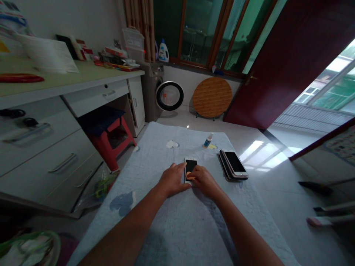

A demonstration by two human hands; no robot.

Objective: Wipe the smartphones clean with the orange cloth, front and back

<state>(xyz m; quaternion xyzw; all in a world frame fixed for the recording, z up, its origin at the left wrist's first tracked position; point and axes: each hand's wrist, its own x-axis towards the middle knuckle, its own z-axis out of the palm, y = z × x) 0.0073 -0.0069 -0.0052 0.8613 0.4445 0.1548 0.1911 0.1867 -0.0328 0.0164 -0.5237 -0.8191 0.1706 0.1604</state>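
Note:
A white phone [190, 164] lies face up on a pale blue cloth [177, 218] covering a low table. My left hand [172, 180] rests flat beside its left edge, fingers stretched along the phone and touching it. My right hand [203, 180] is closed on a small orange pad [189, 176] and presses it onto the lower part of the screen. A stack of phones [233, 165] lies just to the right. Farther back stand a small bottle [208, 140] and a crumpled white wad [172, 144].
A red stool [111, 136] sits under a white desk with drawers [55, 122] on the left. A washing machine [165, 95] and a round wooden board [212, 97] stand at the far wall. A dark red door [283, 62] is open on the right.

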